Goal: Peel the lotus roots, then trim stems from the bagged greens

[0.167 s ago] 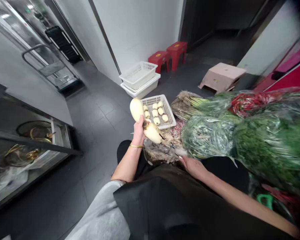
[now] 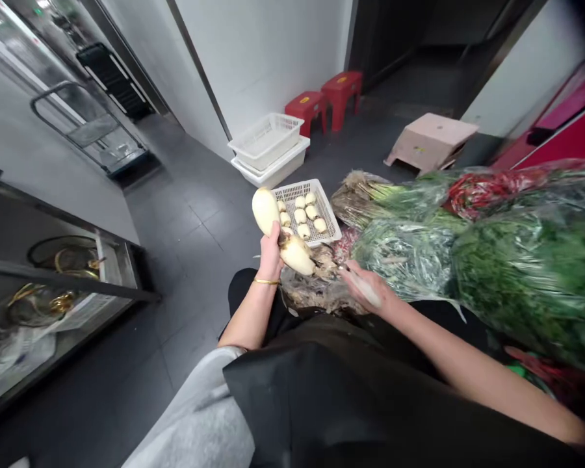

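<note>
My left hand (image 2: 270, 257), with a gold bangle at the wrist, is wrapped round the narrow joint of a pale two-lobed root (image 2: 265, 212). One lobe points up and away, the other lies to the right. At the root's right end, my right hand (image 2: 373, 290) is closed on a tool with a whitish handle (image 2: 364, 288); its dark tip is too small to make out. Brown scraps (image 2: 322, 294) lie below the root, between my knees. Just beyond, a white perforated basket (image 2: 332, 224) holds several pale root pieces (image 2: 304, 230).
Bagged greens (image 2: 404, 257) and red peppers (image 2: 480, 193) are heaped on the right. Stacked white baskets (image 2: 268, 159), red stools (image 2: 341, 97) and a pinkish stool (image 2: 431, 143) stand ahead. At the left are a metal shelf (image 2: 68, 279) and a trolley (image 2: 92, 133).
My right hand has moved up and left, nearer the root's end, and the whitish handle now shows across it. My left hand keeps its hold. The view has shifted slightly.
</note>
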Demonstrator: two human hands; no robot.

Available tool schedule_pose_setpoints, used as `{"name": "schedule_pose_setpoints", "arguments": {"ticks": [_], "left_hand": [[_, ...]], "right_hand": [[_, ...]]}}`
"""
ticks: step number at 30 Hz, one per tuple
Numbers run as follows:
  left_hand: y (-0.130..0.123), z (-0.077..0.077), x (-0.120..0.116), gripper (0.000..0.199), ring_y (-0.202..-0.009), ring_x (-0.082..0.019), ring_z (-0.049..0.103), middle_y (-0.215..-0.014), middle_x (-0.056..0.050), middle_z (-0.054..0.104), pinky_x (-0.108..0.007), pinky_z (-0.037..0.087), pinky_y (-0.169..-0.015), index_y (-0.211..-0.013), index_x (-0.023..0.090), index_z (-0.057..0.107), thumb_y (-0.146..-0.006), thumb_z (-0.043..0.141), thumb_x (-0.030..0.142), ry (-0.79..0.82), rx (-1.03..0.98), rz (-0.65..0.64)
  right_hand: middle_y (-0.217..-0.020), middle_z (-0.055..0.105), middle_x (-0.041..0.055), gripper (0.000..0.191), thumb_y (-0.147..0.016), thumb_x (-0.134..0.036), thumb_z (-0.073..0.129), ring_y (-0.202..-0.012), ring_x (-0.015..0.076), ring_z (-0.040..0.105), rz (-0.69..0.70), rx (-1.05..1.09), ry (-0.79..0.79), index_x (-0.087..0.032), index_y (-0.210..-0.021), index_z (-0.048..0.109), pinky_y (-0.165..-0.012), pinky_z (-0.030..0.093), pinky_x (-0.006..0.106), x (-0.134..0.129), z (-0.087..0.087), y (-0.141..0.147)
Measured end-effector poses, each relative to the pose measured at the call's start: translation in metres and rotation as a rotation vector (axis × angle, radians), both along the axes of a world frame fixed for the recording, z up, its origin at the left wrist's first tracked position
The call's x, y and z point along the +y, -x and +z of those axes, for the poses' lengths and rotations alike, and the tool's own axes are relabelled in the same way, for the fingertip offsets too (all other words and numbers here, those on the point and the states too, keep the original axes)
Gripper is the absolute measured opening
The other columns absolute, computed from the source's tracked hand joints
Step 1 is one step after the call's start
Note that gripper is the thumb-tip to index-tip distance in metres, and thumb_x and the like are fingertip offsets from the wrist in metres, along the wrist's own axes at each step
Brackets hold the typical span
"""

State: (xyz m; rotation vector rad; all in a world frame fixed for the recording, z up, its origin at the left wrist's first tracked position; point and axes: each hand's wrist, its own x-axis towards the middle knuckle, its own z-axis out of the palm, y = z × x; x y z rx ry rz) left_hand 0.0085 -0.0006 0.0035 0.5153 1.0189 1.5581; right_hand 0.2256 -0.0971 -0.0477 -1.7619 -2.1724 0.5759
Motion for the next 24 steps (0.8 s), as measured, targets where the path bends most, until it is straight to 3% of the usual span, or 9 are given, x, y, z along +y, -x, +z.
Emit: {"name": "schedule_pose_setpoints", "arguments": {"ticks": [2,4,8,10,14,17,21,24], "left_hand": [[-0.004,0.003,-0.002,0.051,-0.051,-0.011,0.058,-0.056,-0.001,0.062,-0.025,0.048,-0.059,-0.066,0.013,0.061,-0.061,0.078,0.061,-0.006,-0.037,-0.032],[-0.005,0.002,-0.005,0.050,-0.051,-0.011,0.058,-0.057,-0.001,0.062,-0.025,0.049,-0.059,-0.067,0.013,0.062,-0.060,0.080,0.059,-0.030,-0.045,-0.062],[-0.003,-0.010,-0.005,0.049,-0.051,-0.010,0.058,-0.057,0.000,0.062,-0.025,0.050,-0.059,-0.068,0.012,0.063,-0.056,0.083,0.056,0.001,-0.042,-0.109],[-0.001,-0.014,-0.003,0.051,-0.050,-0.011,0.058,-0.055,0.000,0.061,-0.025,0.050,-0.058,-0.065,0.013,0.061,-0.056,0.081,0.060,0.033,-0.078,-0.115],[0.012,-0.004,0.004,0.047,-0.051,-0.011,0.058,-0.057,-0.001,0.063,-0.025,0.049,-0.057,-0.066,0.013,0.062,-0.053,0.085,0.053,-0.071,0.025,-0.084],[0.025,0.008,0.006,0.044,-0.052,-0.012,0.060,-0.057,-0.001,0.063,-0.025,0.049,-0.057,-0.063,0.014,0.062,-0.055,0.083,0.052,-0.122,0.085,-0.062],[0.025,0.007,0.006,0.042,-0.051,-0.012,0.058,-0.055,-0.002,0.063,-0.025,0.049,-0.055,-0.060,0.014,0.062,-0.057,0.080,0.052,-0.122,0.157,-0.086],[0.016,-0.002,0.004,0.042,-0.049,-0.011,0.056,-0.057,-0.001,0.064,-0.024,0.048,-0.053,-0.063,0.014,0.064,-0.058,0.081,0.052,-0.115,0.205,-0.132]], "right_hand": [[-0.089,0.069,0.0097,0.037,-0.099,-0.040,0.030,-0.083,0.0241,0.067,0.016,0.035,-0.033,-0.019,-0.119,0.053,-0.070,0.046,0.031,0.012,0.007,0.015],[-0.087,0.069,0.0111,0.037,-0.099,-0.037,0.032,-0.081,0.0244,0.067,0.021,0.030,-0.005,-0.015,-0.121,0.051,-0.070,0.046,0.031,0.008,0.001,0.020],[-0.074,0.067,0.0091,0.035,-0.099,-0.034,0.028,-0.070,0.0237,0.066,0.085,-0.064,0.153,-0.015,-0.103,0.056,-0.065,0.045,0.031,-0.025,-0.024,-0.006],[-0.077,0.068,0.0089,0.037,-0.100,-0.035,0.024,-0.071,0.0225,0.066,0.116,-0.118,0.171,-0.016,-0.101,0.056,-0.066,0.044,0.030,-0.027,-0.023,-0.018],[-0.090,0.071,0.0120,0.040,-0.101,-0.037,0.024,-0.087,0.0235,0.068,0.209,-0.200,0.156,-0.016,-0.109,0.056,-0.076,0.044,0.030,0.010,0.011,-0.018],[-0.100,0.071,0.0150,0.041,-0.100,-0.042,0.029,-0.097,0.0267,0.067,0.277,-0.260,0.233,-0.015,-0.110,0.059,-0.081,0.045,0.032,0.034,0.041,-0.015],[-0.096,0.072,0.0139,0.042,-0.100,-0.045,0.029,-0.089,0.0266,0.068,0.167,-0.215,0.186,-0.016,-0.112,0.057,-0.074,0.045,0.032,0.036,0.067,-0.002],[-0.093,0.072,0.0132,0.044,-0.101,-0.046,0.026,-0.083,0.0257,0.068,0.130,-0.161,0.047,-0.017,-0.116,0.054,-0.070,0.044,0.031,0.026,0.068,0.016]]}}
